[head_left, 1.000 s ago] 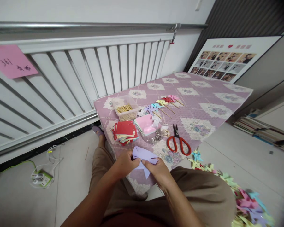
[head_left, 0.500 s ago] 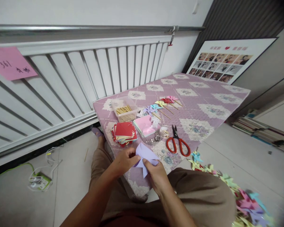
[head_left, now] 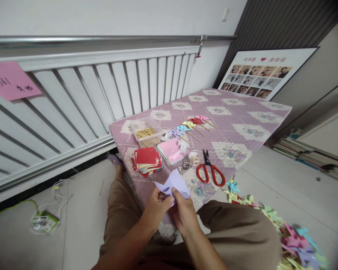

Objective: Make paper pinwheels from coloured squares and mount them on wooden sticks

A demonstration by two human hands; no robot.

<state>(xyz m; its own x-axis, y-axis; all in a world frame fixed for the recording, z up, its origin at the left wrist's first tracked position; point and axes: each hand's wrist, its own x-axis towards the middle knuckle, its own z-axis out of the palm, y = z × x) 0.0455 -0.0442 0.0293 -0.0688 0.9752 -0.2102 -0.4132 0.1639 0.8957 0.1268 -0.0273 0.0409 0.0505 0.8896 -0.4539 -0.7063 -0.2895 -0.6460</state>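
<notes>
A lavender paper pinwheel (head_left: 178,183), partly folded, is held above the near corner of the table. My right hand (head_left: 184,212) grips it from the right, thumb pressed near its centre. My left hand (head_left: 157,206) pinches its lower left edge, and some of its fingers are hidden behind the paper. Just beyond lie a stack of red and pale paper squares (head_left: 146,155), a pack of pink and green sheets (head_left: 169,147), small metal fasteners (head_left: 184,165) and a small round tub (head_left: 194,157). Red-handled scissors (head_left: 210,168) rest to the right.
A clear plastic box (head_left: 147,133) of thin wooden sticks stands on the patterned tablecloth (head_left: 242,131). Finished pinwheels on sticks (head_left: 195,122) lie behind it. Many colourful pinwheels (head_left: 295,240) are heaped at lower right. A radiator (head_left: 135,84) runs along the wall; a power strip (head_left: 46,222) lies on the floor.
My left hand has moved right and lower on the paper, closer to my right hand. The pinwheel has turned, with its lower blade now folded or hidden. The camera view has shifted slightly.
</notes>
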